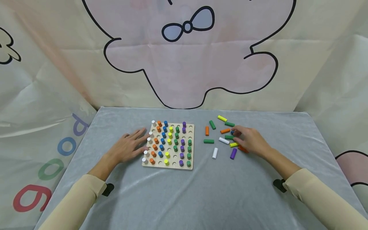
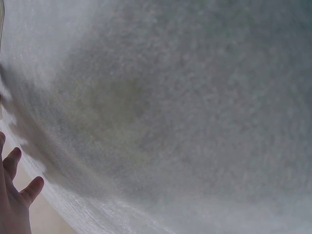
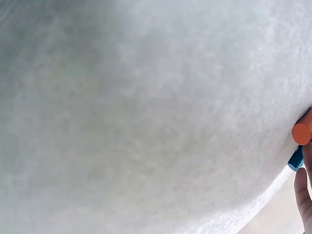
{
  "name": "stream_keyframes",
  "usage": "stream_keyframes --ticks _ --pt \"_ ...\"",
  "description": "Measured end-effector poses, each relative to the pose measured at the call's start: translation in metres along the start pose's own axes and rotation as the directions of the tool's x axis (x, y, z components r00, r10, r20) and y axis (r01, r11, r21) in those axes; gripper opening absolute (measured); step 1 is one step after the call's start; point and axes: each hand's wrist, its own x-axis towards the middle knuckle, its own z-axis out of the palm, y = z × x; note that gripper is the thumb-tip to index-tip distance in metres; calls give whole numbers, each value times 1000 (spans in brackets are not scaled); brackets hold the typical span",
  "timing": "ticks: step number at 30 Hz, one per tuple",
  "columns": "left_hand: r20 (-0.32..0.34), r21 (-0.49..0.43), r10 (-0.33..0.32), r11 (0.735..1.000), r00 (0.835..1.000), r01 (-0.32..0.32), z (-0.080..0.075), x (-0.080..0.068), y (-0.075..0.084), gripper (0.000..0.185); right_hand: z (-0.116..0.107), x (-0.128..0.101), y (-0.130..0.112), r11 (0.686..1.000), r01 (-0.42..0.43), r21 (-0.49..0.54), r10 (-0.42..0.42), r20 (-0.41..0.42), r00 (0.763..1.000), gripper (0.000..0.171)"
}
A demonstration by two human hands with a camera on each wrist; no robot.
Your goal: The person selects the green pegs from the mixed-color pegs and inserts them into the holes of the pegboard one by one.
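The person's left hand (image 1: 128, 147) lies flat on the grey tablecloth (image 1: 184, 191), fingers straight and slightly spread, their tips touching the left edge of the wooden pegboard (image 1: 169, 145). Just beyond those fingertips stand the white pegs (image 1: 149, 140) of the board's leftmost column, and past them columns of orange, blue, yellow, green and purple pegs, all upright in their holes. In the left wrist view only a few fingertips (image 2: 14, 190) show at the lower left corner over the cloth.

The right hand (image 1: 250, 140) rests among the loose pegs lying to the right of the board. Its fingers are curled down over a blue peg (image 1: 232, 132), which peeks out at the fingertips; whether they pinch it cannot be told from the head view. The right wrist view shows the blue peg (image 3: 295, 160) just beside a finger (image 3: 303, 195), with an orange peg end (image 3: 302, 132) above it. A green peg (image 1: 229, 137) and a yellow peg (image 1: 233, 144) lie touching or just under the fingers, an orange peg (image 1: 225, 130) just ahead of them, a white peg (image 1: 224, 140) to their left, and a purple peg (image 1: 233, 153) near the thumb side.
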Motion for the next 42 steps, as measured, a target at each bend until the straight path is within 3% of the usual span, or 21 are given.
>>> stream_keyframes --ticks 28,42 --pt "0 -14 -8 1000 1000 8 0 0 0 67 -2 3 3 1000 -14 -11 14 52 999 32" --pt "-4 -5 1 1000 1000 -1 0 -1 0 68 -9 8 -12 1000 4 5 -4 23 1000 38"
